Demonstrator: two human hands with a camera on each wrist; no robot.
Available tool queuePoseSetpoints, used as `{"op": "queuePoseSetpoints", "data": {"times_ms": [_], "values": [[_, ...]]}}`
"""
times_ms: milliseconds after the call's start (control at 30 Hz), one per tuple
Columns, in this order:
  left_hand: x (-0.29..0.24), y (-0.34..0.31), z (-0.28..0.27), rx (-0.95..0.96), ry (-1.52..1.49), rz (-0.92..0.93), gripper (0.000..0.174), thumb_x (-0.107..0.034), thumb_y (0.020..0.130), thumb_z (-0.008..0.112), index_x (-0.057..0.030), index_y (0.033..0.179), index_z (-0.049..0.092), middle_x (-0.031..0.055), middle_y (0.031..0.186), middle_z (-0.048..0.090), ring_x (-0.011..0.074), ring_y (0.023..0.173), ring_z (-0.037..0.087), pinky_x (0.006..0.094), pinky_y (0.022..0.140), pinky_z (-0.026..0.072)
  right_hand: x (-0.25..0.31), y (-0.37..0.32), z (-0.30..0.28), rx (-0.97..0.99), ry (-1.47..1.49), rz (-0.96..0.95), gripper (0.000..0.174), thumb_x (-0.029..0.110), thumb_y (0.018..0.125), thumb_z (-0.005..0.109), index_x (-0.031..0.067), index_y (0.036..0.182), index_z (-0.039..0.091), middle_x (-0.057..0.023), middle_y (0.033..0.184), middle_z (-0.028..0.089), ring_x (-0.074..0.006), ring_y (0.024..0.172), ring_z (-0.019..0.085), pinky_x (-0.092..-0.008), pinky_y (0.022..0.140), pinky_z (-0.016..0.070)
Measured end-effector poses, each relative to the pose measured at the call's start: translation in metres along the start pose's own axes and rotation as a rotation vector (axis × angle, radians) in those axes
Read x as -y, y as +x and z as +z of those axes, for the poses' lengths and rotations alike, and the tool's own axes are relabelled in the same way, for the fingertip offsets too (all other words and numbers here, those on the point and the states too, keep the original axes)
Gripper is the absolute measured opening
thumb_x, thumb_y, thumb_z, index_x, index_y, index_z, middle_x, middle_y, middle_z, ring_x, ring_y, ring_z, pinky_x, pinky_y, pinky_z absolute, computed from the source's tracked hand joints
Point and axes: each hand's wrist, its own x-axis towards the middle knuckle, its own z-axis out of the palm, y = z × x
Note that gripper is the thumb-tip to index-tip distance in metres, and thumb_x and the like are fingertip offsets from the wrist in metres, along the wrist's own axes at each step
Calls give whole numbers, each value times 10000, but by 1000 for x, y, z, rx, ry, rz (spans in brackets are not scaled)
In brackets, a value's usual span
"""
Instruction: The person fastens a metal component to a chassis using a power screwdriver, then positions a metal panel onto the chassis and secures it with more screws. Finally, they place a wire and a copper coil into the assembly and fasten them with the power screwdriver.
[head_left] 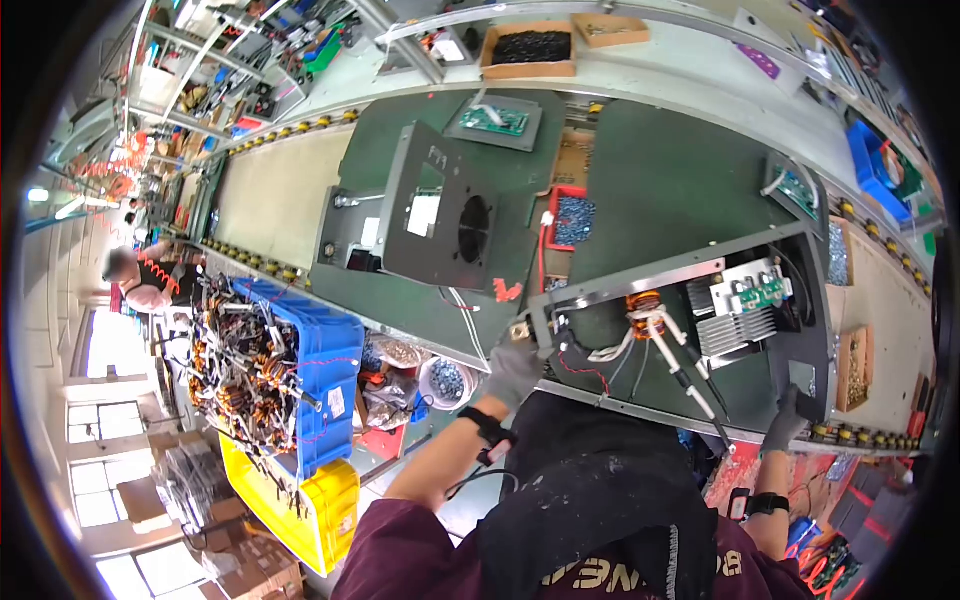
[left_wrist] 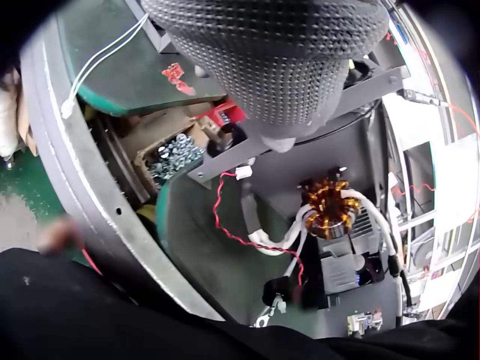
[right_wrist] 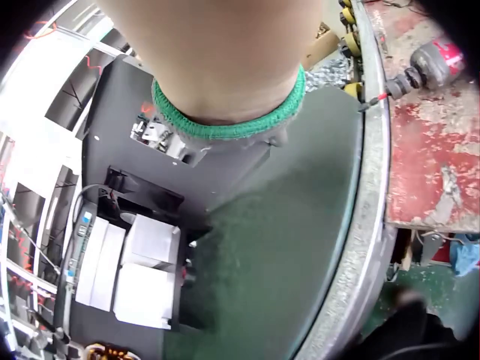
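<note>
A dark grey metal chassis (head_left: pixel 640 282) lies on the green work surface in front of the person. The left hand (head_left: pixel 515 374), in a grey knit glove, grips the chassis at its left corner; in the left wrist view the glove (left_wrist: pixel 277 67) covers part of the metal edge. At the opposite end the gloved right hand (head_left: pixel 786 422) holds the lower corner of the side panel. Its fingers are largely hidden behind the wrist in the right wrist view. Inside the chassis are a copper-wound coil (left_wrist: pixel 330 210) with white-sleeved leads, a finned heat sink (head_left: pixel 738 336) and a green circuit board (head_left: pixel 762 292).
Another chassis (head_left: pixel 420 225) with a fan opening stands to the left. Screws fill a red bin (head_left: pixel 572 220) between the green boards. A blue crate (head_left: pixel 330 390) of coils sits above a yellow crate (head_left: pixel 335 510) at left. Rollers (head_left: pixel 870 438) line the conveyor edge.
</note>
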Motion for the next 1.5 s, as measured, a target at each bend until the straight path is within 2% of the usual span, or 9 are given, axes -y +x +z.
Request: {"op": "queuePoseSetpoints", "data": {"times_ms": [167, 233, 333, 667, 800, 1100, 1200, 1333, 1500], "values": [[19, 56, 9, 370, 244, -108, 343, -249, 782, 627, -162, 1112, 669, 150, 937, 657, 322, 936, 622, 454, 790, 499, -14, -6, 2, -99, 37, 92, 466, 366, 866, 681, -19, 1114, 598, -82, 1137, 601, -178, 945, 588, -324, 748, 525], [36, 72, 9, 291, 391, 22, 545, -329, 871, 507, -155, 1381, 431, 163, 1429, 388, 316, 1407, 207, 480, 1158, 83, -27, -2, -7, -93, -19, 141, 515, 390, 849, 694, -26, 1131, 582, -79, 1133, 601, -179, 949, 589, -332, 733, 530], [68, 70, 12, 505, 530, -30, 635, -391, 915, 431, -189, 1484, 234, 121, 1557, 117, 284, 1445, 50, 502, 1152, -13, -42, -3, -20, -144, -65, 242, 563, 403, 825, 715, 5, 1187, 546, -58, 1101, 606, -157, 900, 588, -313, 605, 510], [173, 75, -50, 428, 515, 25, 705, -371, 833, 579, -124, 1439, 316, 193, 1513, 205, 349, 1417, 137, 504, 1152, 19, -45, -123, -31, 36, -166, 202, 433, 295, 907, 596, 56, 1259, 517, -38, 1153, 587, -138, 972, 558, -287, 703, 442], [185, 79, -63, 366, 461, 43, 661, -407, 803, 608, -126, 1372, 426, 199, 1491, 249, 354, 1408, 161, 504, 1147, 52, -33, -154, -9, -187, 106, 354, 251, 212, 889, 604, 78, 1100, 584, 25, 837, 543, -70, 671, 487, -227, 555, 382], [163, 103, -9, 438, 164, 117, 280, -102, 737, 590, -126, 1013, 632, 158, 1044, 562, 364, 933, 565, 435, 751, 476, -16, -229, -21, -237, -208, 209, 140, 223, 893, 581, 87, 908, 606, 22, 701, 507, -76, 579, 475, -229, 495, 379], [188, 109, -7, 404, 45, 132, 159, -82, 777, 592, -111, 926, 641, 139, 915, 576, 358, 825, 586, 431, 694, 470, 25, -231, -27, -321, -262, 433, 364, 261, 856, 609, -10, 1099, 620, -123, 948, 650, -232, 767, 610, -303, 739, 485], [180, 110, -21, 317, -75, 189, 188, -37, 810, 570, -100, 962, 661, 128, 867, 626, 302, 785, 623, 364, 713, 490, 36, -189, -57, -486, 60, 690, 336, 243, 871, 565, 49, 1145, 582, -40, 728, 576, -196, 629, 577, -362, 619, 493], [176, 90, -37, 187, -248, -413, 274, -31, 842, 545, 16, 1094, 639, 125, 1024, 668, 210, 923, 621, 300, 853, 470, -56, -106, -130, -740, 562, 1188, 523, 548, 817, 576, 138, 1139, 538, -110, 998, 599, -301, 889, 571, -464, 778, 514]]}}
